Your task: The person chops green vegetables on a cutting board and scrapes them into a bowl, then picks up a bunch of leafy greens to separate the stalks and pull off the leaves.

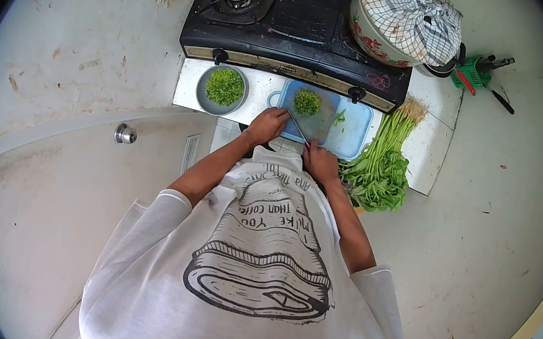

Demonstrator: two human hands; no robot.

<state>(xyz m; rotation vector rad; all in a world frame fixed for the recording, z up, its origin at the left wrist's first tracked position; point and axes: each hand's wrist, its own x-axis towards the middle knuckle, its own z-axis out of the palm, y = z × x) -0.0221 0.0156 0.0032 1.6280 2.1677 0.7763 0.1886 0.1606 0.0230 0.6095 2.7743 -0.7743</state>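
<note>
Pale, brown-marked surfaces curve around you on both sides, with a round metal knob [125, 133] on the left and a narrow white counter [189, 86] ahead. The black two-burner stove [302, 19] runs along the counter's far side, so the blue cutting board [356, 129] sits in a tight strip between the stove front and your body, its near edge close to your hands. A gray bowl [242, 101] of chopped greens [224, 87] fills the spot left of the board, and a big bunch of leafy stems [386, 159] lies against its right side, leaving little room sideways. Beyond, at the stove's right, stands a flowered pot [381, 45] under a checked cloth [413, 15], with a green basket [471, 72] of utensils to its right. Both your arms reach forward from the white T-shirt [262, 255], elbows out, hands angling inward to the board's near edge. Your right hand [321, 162] is closed around the handle of the knife [298, 127], whose blade slants forward and left over the board. Your left hand [268, 126] is at the blade's far end, fingers bent and bunched; you cannot tell whether they grip anything. A small chopped heap [306, 102] lies on the board just beyond the blade, with a few loose bits [340, 117] to its right.
</note>
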